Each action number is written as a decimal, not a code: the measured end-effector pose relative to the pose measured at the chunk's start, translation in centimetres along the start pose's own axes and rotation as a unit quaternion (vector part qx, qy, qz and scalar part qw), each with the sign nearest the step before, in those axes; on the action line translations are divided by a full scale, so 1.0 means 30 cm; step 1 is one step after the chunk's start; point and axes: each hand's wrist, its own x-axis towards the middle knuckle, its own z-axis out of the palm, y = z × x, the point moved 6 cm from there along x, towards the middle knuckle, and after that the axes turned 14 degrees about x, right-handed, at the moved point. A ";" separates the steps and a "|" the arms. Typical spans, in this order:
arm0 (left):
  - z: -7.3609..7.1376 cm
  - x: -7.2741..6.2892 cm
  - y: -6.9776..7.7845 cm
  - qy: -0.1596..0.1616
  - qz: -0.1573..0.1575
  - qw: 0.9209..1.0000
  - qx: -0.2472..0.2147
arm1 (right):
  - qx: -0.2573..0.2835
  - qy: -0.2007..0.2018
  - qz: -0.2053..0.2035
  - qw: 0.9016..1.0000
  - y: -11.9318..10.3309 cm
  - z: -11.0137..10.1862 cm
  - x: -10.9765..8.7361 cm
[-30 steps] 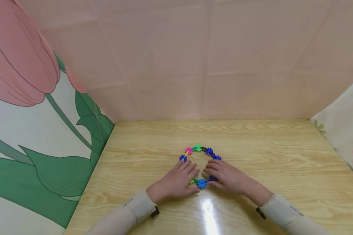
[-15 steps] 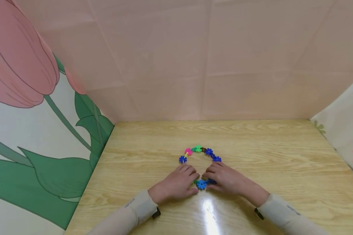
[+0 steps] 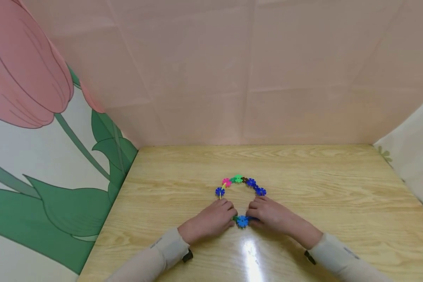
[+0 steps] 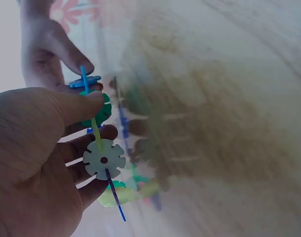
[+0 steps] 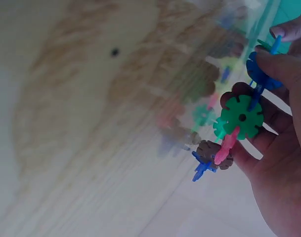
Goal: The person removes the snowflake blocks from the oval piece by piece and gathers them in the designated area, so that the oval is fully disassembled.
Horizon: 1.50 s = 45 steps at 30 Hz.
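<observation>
I had the ring (image 3: 238, 178) of slotted discs at the desk (image 3: 303, 172), directly between the two hands. The left hand (image 3: 211, 219) gripped the ring's near left arc, and the right hand (image 3: 270, 214) gripped its near right arc. That left me the ring's far half uncovered: a dark blue disc (image 3: 219, 192) at its left, then a pink disc (image 3: 227, 182), and more colours round to its right. At the ring's near end, a light blue disc (image 3: 242, 221) showed in the gap between the hands.

From the left wrist camera I made out the thumb pressed on a green disc (image 4: 105, 112), with fingers behind the ring and a pale disc (image 4: 93, 163) next along it. The right wrist camera gave me that thumb on a blue disc (image 5: 256, 69), fingers curled behind. I could not tell how much of the ring rested on the desk.

Beyond the ring rose a pink backdrop (image 3: 211, 78); to its left was a tulip print (image 3: 28, 70).
</observation>
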 end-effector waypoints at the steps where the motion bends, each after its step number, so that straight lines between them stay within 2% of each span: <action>1: -0.005 0.001 -0.002 0.001 0.000 1.000 -0.001 | 0.000 0.004 0.001 1.000 -0.002 -0.006 0.000; 6: -0.042 0.007 -0.020 0.022 -0.002 1.000 -0.014 | 0.014 0.029 0.014 0.999 -0.009 -0.042 0.003; 11: -0.083 0.005 -0.047 0.052 -0.013 0.996 -0.073 | 0.035 0.053 0.012 0.998 -0.019 -0.077 0.007; 17: -0.129 -0.001 -0.078 0.082 -0.025 0.988 -0.132 | 0.071 0.082 0.035 0.993 -0.021 -0.124 0.008; 23: -0.167 -0.012 -0.098 0.104 -0.036 0.979 -0.171 | 0.099 0.118 0.050 0.987 -0.027 -0.164 0.013; 26: -0.184 -0.018 -0.107 0.123 -0.039 0.973 -0.192 | 0.118 0.138 0.044 0.982 -0.029 -0.182 0.015; 32: -0.199 -0.025 -0.123 0.154 -0.052 0.959 -0.233 | 0.174 0.183 0.004 0.968 -0.032 -0.219 0.018; 37: -0.222 -0.030 -0.130 0.157 -0.066 0.953 -0.252 | 0.199 0.196 0.018 0.960 -0.030 -0.243 0.024; 45: -0.240 -0.027 -0.138 0.148 -0.081 0.951 -0.259 | 0.217 0.225 0.011 0.950 -0.028 -0.280 0.034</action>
